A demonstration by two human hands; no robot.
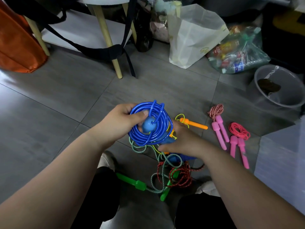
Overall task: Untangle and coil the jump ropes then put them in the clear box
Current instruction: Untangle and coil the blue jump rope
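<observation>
Left grip (118, 123) clasps the coiled blue jump rope (162, 128), right grip (183, 142) its handle (168, 141); two pink-handled ropes (219, 128) rightward look done, tangle (171, 172) beneath remains

Ahead of the fingers of the left hand (122, 123): bare grey floor (74, 100), open as far as the chair leg (117, 68).
Between the hands: blue coil (158, 133), gripped by the left fingers — it fills the gap.
Just past the fingers of the right hand (179, 142): orange handle (195, 125), then pink handles (221, 134) and red coil (239, 130) — crowded.
Below the fingers: tangled ropes (171, 174), green handle (132, 181).
Far right: grey bucket (279, 90).
</observation>
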